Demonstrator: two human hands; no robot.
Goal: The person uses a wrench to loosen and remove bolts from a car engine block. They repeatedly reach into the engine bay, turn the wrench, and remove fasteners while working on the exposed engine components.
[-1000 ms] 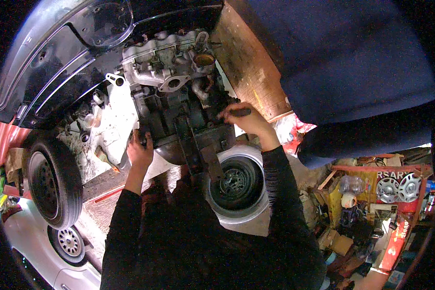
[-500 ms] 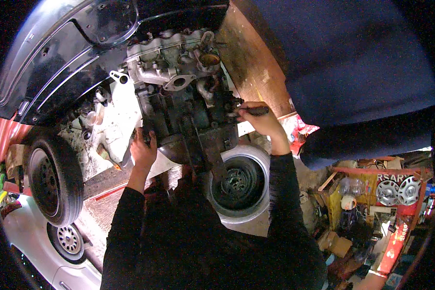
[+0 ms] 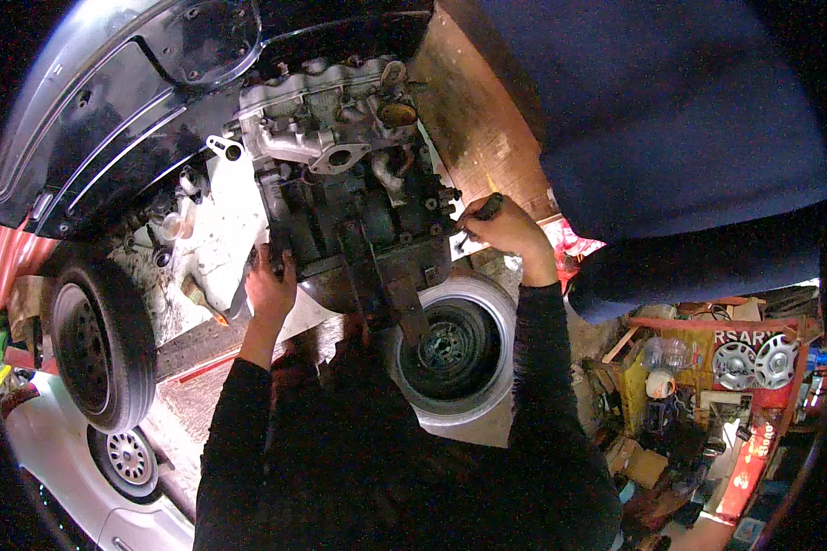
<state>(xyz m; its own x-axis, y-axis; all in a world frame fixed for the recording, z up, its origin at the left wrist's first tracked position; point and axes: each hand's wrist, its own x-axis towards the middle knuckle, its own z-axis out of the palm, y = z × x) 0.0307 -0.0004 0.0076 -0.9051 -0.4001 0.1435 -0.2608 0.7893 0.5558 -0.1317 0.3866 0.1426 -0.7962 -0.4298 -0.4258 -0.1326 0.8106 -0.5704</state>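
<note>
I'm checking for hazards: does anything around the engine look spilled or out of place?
The pale sheet left of the engine looks messy: dark blotches mark its surface, and loose parts lie scattered there. Whether the blotches are spills, I can't tell.

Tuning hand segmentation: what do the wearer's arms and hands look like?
Long black sleeves, ending short of the wrists. Left hand and right hand are ungloved; no watch shows. Finer fabric detail is too dark to tell.

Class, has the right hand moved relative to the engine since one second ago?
Yes, rightward: against the engine, the right hand has shifted outward. A second ago its fingertips overlapped the engine's right side; now they are about at its edge.
</note>
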